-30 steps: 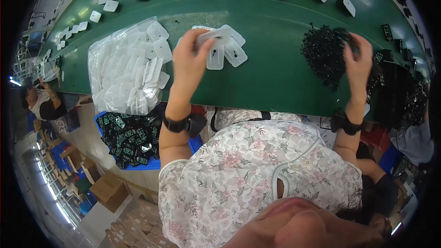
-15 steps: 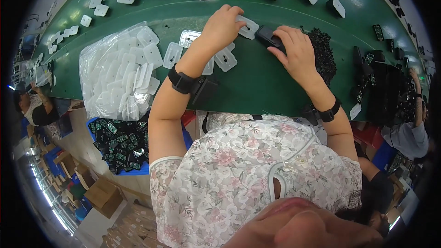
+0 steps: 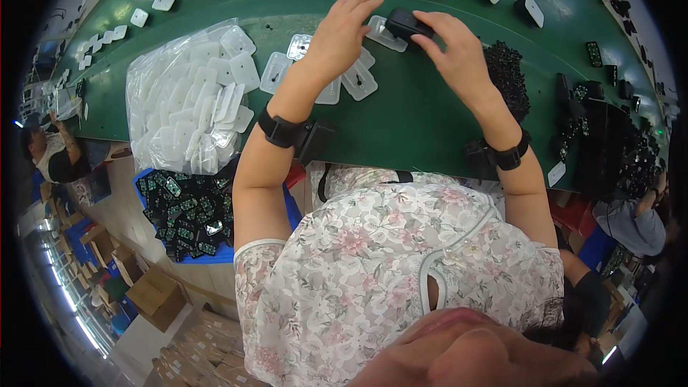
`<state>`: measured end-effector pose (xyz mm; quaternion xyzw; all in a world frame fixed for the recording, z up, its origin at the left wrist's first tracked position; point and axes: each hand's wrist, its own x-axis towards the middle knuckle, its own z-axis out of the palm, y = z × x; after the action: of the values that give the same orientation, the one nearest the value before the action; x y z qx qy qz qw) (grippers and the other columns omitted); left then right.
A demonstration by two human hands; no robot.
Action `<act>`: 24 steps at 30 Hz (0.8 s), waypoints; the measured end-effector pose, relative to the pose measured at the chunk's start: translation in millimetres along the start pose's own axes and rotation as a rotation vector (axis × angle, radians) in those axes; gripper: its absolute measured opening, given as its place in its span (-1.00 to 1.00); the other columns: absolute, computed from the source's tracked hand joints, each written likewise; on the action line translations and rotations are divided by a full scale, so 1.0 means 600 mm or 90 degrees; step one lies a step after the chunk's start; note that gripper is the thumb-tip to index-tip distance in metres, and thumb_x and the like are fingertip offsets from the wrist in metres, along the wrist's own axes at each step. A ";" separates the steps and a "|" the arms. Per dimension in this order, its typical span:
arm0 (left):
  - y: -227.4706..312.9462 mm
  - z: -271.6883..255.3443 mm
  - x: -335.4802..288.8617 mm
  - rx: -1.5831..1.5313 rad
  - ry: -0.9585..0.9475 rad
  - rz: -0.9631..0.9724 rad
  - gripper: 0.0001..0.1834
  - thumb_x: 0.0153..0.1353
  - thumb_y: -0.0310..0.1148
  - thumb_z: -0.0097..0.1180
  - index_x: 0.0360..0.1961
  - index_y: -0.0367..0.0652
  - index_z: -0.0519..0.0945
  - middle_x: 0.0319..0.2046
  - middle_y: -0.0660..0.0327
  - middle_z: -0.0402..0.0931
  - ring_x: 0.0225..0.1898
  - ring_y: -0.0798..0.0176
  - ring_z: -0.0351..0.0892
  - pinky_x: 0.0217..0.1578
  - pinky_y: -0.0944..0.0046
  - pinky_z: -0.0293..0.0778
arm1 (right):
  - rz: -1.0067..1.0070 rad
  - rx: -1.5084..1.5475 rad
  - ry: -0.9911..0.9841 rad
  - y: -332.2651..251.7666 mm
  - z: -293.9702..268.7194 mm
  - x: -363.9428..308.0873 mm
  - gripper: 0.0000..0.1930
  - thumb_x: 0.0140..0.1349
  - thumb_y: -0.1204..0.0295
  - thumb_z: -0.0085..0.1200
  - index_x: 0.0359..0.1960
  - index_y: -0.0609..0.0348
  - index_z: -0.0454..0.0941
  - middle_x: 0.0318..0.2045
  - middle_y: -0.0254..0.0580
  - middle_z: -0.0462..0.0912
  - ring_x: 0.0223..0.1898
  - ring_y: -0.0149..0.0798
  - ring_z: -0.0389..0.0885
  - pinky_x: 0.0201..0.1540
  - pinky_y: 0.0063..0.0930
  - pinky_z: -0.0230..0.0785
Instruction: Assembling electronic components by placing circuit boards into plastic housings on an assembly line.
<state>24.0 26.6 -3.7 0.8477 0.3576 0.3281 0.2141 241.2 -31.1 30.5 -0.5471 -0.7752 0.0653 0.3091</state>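
While the right hand [image 3: 459, 46] pinches a black plastic block [image 3: 403, 22], part-covering a translucent rectangular plastic plate [image 3: 385, 37], left hand [image 3: 344, 36] half-curled alongside, hold unclear.

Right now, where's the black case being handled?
The black case is just right of upper centre in the head view, in the right hand, partly over a translucent plate.

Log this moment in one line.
left hand: at edge of translucent plate; right hand: holding black block, overlapping that plate; left side: bagged white plates; right side: heap of small black parts
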 end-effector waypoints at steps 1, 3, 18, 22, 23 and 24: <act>0.001 -0.006 0.000 -0.015 0.033 0.017 -0.49 0.05 -0.66 0.07 0.10 -0.18 0.50 0.10 0.14 0.46 0.11 -0.01 0.40 0.11 0.13 0.40 | -0.007 -0.002 -0.019 -0.006 0.006 0.005 -0.64 0.16 0.39 0.22 0.01 0.16 0.56 -0.09 -0.12 0.62 -0.07 -0.06 0.58 -0.01 -0.29 0.44; 0.001 -0.009 -0.003 -0.017 0.026 0.026 -0.46 0.04 -0.69 0.02 0.12 -0.15 0.50 0.14 0.16 0.46 0.15 0.01 0.40 0.12 0.12 0.39 | -0.013 -0.004 -0.048 -0.015 0.017 0.011 -0.64 0.16 0.38 0.21 0.00 0.14 0.57 -0.10 -0.16 0.62 -0.05 -0.08 0.56 0.00 -0.30 0.44; 0.002 0.000 -0.034 0.085 -0.080 0.002 -0.35 0.05 -0.69 -0.06 0.21 0.02 0.48 0.27 0.32 0.38 0.26 0.15 0.36 0.10 0.11 0.34 | -0.081 -0.141 -0.064 -0.030 0.039 0.008 -0.61 0.11 0.39 0.24 0.01 0.10 0.56 -0.11 -0.24 0.59 -0.13 -0.16 0.57 -0.12 -0.35 0.48; 0.015 -0.008 -0.032 0.120 -0.089 0.013 -0.38 0.06 -0.67 -0.04 0.20 0.00 0.49 0.26 0.33 0.39 0.25 0.17 0.39 0.09 0.11 0.34 | -0.116 -0.186 -0.044 -0.029 0.037 0.001 -0.60 0.09 0.40 0.25 0.01 0.10 0.56 -0.10 -0.25 0.58 -0.14 -0.20 0.57 -0.17 -0.39 0.50; 0.014 -0.008 -0.026 0.117 -0.093 0.017 -0.38 0.06 -0.67 -0.04 0.20 0.00 0.49 0.26 0.33 0.39 0.25 0.17 0.39 0.09 0.11 0.34 | -0.111 -0.189 -0.050 -0.030 0.034 0.004 -0.60 0.09 0.41 0.25 0.02 0.10 0.56 -0.12 -0.26 0.58 -0.15 -0.21 0.57 -0.19 -0.40 0.50; 0.014 -0.008 -0.026 0.139 -0.088 0.021 -0.38 0.06 -0.67 -0.04 0.19 -0.01 0.49 0.26 0.34 0.40 0.24 0.18 0.40 0.08 0.11 0.34 | -0.105 -0.192 -0.058 -0.034 0.033 0.003 -0.59 0.08 0.42 0.25 0.02 0.10 0.55 -0.13 -0.27 0.57 -0.16 -0.22 0.56 -0.21 -0.41 0.51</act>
<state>16.1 10.0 -1.5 0.8924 0.3614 0.2315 0.1394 213.5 -33.0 24.1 -0.5181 -0.8316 -0.0527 0.1926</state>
